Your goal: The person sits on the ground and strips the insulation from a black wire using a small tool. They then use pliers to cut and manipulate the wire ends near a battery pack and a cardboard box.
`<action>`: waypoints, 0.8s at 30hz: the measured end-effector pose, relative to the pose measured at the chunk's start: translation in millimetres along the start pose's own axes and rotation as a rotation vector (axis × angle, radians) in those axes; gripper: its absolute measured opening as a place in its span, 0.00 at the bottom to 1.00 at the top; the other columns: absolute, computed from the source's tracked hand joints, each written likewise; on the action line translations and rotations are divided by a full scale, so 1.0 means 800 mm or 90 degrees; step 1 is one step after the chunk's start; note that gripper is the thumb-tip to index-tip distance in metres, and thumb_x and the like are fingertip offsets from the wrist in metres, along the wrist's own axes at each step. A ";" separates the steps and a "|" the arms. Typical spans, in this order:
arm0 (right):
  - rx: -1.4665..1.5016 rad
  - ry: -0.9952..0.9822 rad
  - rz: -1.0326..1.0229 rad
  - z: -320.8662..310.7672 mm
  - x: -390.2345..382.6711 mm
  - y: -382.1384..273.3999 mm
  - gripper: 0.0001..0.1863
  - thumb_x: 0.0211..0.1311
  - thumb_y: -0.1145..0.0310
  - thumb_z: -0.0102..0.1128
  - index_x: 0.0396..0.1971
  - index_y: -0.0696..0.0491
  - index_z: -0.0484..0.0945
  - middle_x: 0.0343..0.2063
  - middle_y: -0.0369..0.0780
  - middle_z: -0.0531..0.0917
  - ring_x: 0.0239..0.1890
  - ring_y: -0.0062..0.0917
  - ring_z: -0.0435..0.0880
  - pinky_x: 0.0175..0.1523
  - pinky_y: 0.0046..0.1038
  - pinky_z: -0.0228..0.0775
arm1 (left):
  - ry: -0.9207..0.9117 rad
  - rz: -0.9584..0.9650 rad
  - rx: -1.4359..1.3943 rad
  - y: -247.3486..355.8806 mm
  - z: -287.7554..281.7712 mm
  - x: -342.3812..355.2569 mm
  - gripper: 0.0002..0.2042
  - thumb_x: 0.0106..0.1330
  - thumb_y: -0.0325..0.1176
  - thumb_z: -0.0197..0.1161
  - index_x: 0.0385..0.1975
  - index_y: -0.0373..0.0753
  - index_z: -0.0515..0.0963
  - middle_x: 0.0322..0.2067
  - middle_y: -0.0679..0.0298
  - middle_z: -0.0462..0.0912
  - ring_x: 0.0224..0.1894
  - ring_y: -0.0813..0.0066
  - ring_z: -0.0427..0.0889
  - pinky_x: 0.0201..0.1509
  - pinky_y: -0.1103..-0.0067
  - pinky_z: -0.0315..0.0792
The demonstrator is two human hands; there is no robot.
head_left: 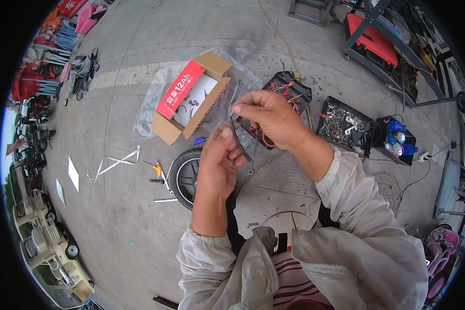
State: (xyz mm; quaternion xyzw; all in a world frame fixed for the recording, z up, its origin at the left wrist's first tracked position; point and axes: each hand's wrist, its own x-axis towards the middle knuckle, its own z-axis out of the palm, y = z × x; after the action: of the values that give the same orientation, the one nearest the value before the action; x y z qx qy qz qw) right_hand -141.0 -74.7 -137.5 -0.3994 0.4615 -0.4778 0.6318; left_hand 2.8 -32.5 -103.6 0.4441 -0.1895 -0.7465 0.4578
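Observation:
Between my hands runs a thin, dark, bendy strip (236,135), which looks like a piece of cable or tubing. My right hand (274,118) pinches its upper end between thumb and forefinger. Lower down, my left hand (218,157) has its fingers closed round the strip, whose bottom end pokes out beside the fingertips. Under my left wrist a small wheel (177,173) with a black tyre lies on the ground, partly covered by the arm. Just past my right hand sits a black open case (306,93) full of red and other coloured wires, partly hidden by that hand.
Ahead stands an open cardboard box (160,130) on clear plastic sheeting (145,114). To the right are a tray of metal hardware (341,114) and a bin with blue spray cans (409,150). Left of the wheel lie an orange-handled tool (157,169) and a white strap (108,164).

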 end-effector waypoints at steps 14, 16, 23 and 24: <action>-0.018 -0.055 -0.032 0.009 -0.006 -0.006 0.09 0.61 0.69 0.62 0.34 0.60 0.80 0.23 0.30 0.77 0.23 0.09 0.69 0.27 0.15 0.61 | 0.043 0.112 0.045 -0.015 -0.022 0.012 0.04 0.68 0.30 0.58 0.34 0.37 0.73 0.25 0.73 0.71 0.19 0.90 0.59 0.20 0.88 0.55; -0.007 -0.045 -0.034 0.012 -0.008 -0.006 0.09 0.61 0.68 0.62 0.34 0.59 0.80 0.21 0.29 0.76 0.22 0.09 0.68 0.25 0.15 0.59 | 0.035 0.114 0.054 -0.016 -0.023 0.012 0.04 0.68 0.30 0.58 0.35 0.37 0.73 0.25 0.72 0.71 0.19 0.90 0.59 0.20 0.88 0.55; -0.016 -0.031 -0.043 0.012 -0.009 -0.004 0.07 0.60 0.70 0.63 0.31 0.59 0.79 0.18 0.27 0.74 0.20 0.07 0.66 0.22 0.16 0.56 | 0.035 0.113 0.064 -0.017 -0.020 0.012 0.04 0.68 0.30 0.58 0.35 0.37 0.73 0.24 0.72 0.71 0.19 0.89 0.58 0.20 0.88 0.56; -0.006 -0.030 -0.043 0.013 -0.009 -0.003 0.07 0.60 0.70 0.63 0.30 0.59 0.79 0.18 0.27 0.74 0.20 0.07 0.66 0.22 0.16 0.56 | 0.036 0.112 0.059 -0.018 -0.021 0.012 0.04 0.68 0.30 0.58 0.35 0.37 0.73 0.24 0.72 0.70 0.19 0.89 0.58 0.20 0.88 0.56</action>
State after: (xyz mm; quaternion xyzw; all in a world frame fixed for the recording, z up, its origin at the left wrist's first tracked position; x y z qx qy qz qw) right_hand -132.7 -67.9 -131.2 -0.4287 0.4351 -0.4871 0.6242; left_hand 7.6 -31.6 -126.9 0.4674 -0.2494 -0.6809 0.5057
